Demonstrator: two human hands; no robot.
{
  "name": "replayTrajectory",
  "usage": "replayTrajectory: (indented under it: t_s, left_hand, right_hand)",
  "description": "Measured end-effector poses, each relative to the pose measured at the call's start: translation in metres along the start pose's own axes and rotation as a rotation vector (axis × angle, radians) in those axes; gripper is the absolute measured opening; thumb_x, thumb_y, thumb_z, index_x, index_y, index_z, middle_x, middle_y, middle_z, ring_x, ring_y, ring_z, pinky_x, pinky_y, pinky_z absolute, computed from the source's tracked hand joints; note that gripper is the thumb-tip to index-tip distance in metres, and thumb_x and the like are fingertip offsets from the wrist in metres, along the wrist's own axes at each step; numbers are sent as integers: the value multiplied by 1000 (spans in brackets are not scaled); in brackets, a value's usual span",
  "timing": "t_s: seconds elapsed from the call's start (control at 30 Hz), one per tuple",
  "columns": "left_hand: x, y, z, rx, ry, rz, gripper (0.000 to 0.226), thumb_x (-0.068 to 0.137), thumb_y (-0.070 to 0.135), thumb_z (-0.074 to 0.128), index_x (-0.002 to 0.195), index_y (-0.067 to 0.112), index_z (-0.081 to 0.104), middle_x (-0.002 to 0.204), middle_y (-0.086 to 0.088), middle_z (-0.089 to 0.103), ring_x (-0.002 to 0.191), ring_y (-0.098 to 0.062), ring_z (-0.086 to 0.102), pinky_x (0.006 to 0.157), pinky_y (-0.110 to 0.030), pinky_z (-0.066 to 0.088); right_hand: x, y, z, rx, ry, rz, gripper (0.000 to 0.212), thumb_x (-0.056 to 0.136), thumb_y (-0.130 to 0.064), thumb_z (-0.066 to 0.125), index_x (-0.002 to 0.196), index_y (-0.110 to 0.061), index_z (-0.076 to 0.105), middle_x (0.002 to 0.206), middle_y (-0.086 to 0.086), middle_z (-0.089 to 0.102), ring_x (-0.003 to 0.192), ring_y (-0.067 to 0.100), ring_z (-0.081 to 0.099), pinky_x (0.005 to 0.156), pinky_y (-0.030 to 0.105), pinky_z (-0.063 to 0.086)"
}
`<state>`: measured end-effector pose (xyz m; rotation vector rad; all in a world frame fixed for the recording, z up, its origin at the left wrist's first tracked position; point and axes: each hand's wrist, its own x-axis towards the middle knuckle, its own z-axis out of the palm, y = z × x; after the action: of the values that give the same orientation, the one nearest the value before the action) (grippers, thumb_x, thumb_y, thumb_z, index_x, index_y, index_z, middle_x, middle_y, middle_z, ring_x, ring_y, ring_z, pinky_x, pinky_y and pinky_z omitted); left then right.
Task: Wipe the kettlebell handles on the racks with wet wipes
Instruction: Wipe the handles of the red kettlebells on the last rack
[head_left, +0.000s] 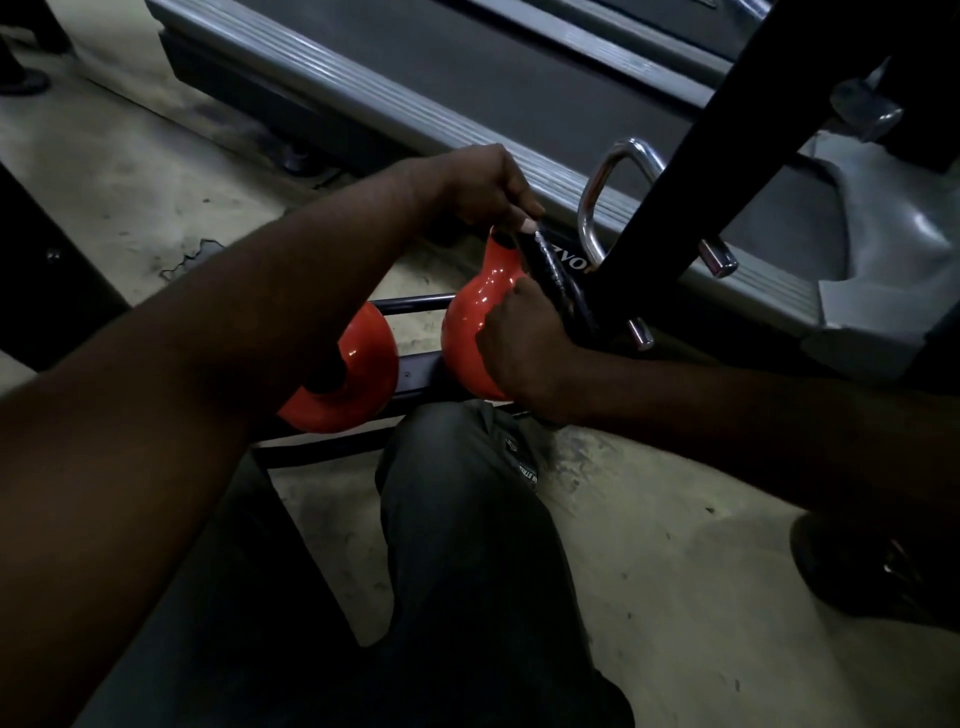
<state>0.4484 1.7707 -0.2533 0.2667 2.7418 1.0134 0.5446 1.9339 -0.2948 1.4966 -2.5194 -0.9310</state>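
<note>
Pale, stained concrete floor (675, 519) runs under everything in this dim gym corner. Nearest is the person's bent knee (467, 519) in grey trousers, with one dark shoe (872, 566) off to the right. Just past the knee the low rack (415, 304) carries the task's things on its black rails: the nearer kettlebell (358, 374), partly hidden by the left forearm, and the farther kettlebell (480, 306) beside it, both glossy orange. The right hand (524, 348) has its fingers curled round the foot of the black handle (553, 270) where it meets the farther bell, and the left hand (483, 187) pinches the handle's top between thumb and fingertips. No wipe shows, and I cannot tell whether one is balled inside the right fist. To do this step well, I judge the upper pinch should steady the bell while the lower hand slides and twists along the whole grip, underside included, without rolling it off the rails. Beyond stand one black upright (701, 171), one chrome loop (592, 202) and one treadmill (467, 67). Counted: two kettlebells, one handle in view, two hands
</note>
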Motion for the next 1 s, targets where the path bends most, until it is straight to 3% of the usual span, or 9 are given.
replayTrajectory:
  t_s: [0.13, 0.2, 0.3, 0.4, 0.5, 0.67, 0.8, 0.9, 1.0]
  left_hand:
    - [-6, 3, 3, -36, 27, -14, 31, 85, 32, 75, 116, 25, 72, 118, 10, 69, 104, -4, 64, 67, -13, 44]
    - [-9, 6, 4, -93, 37, -42, 30, 84, 34, 76, 113, 26, 73, 116, 12, 70, 103, -3, 64, 69, -16, 47]
    - [-8, 8, 9, -120, 98, -57, 32, 76, 44, 79, 102, 26, 76, 111, 15, 71, 102, -1, 65, 71, -20, 50]
    - [-12, 15, 19, -91, 166, -77, 45, 68, 52, 82, 100, 22, 75, 106, 10, 73, 99, -3, 66, 74, -19, 50]
    - [-19, 24, 33, -49, 212, -113, 58, 66, 57, 83, 110, 20, 69, 110, 7, 68, 100, -9, 63, 78, -26, 49]
    - [-28, 30, 53, -40, 244, -158, 66, 82, 50, 74, 137, 22, 51, 129, 0, 59, 106, -9, 55, 83, -24, 42]
    - [-33, 37, 57, 27, 246, -179, 67, 86, 51, 68, 142, 21, 46, 133, -4, 59, 116, -17, 57, 92, -28, 44]
    - [-39, 43, 63, 54, 312, -146, 60, 89, 45, 68, 138, 15, 52, 131, -7, 59, 118, -20, 57, 99, -33, 45]
    - [-43, 49, 73, 18, 401, -116, 48, 90, 34, 69, 128, 6, 60, 133, -16, 56, 120, -26, 56, 101, -35, 44]
  right_hand:
    - [-42, 26, 36, 138, 565, -14, 21, 76, -23, 53, 62, -16, 68, 73, 7, 62, 70, 27, 60, 72, 35, 40]
    - [-62, 37, 58, 295, 559, -4, 7, 74, -23, 67, 77, -17, 70, 88, 8, 64, 80, 29, 62, 75, 37, 36]
    - [-77, 46, 71, 725, 632, 147, 17, 86, -23, 64, 98, -14, 73, 106, 6, 64, 93, 24, 64, 81, 38, 48]
    - [-82, 41, 68, 1134, 744, 401, 13, 90, -14, 62, 98, -13, 71, 104, -2, 65, 98, 6, 62, 85, 19, 47]
    - [-69, 47, 67, 1658, 645, 572, 10, 93, -11, 64, 90, -21, 62, 87, -12, 65, 83, -1, 61, 79, 21, 50]
    - [-24, 77, 79, 2517, 182, 381, 11, 93, -3, 52, 98, -10, 59, 93, 9, 67, 81, 19, 66, 79, 34, 53]
    - [-22, 76, 88, 2540, 135, 323, 3, 93, -10, 54, 94, -12, 56, 93, 9, 65, 80, 21, 64, 79, 35, 52]
    - [-40, 63, 93, 2302, 335, 423, 19, 98, -4, 51, 84, -16, 50, 82, 0, 63, 73, 13, 59, 70, 29, 48]
    - [-68, 33, 103, 2001, 585, 585, 20, 93, -3, 61, 81, -19, 58, 83, -4, 65, 81, 7, 62, 79, 27, 50]
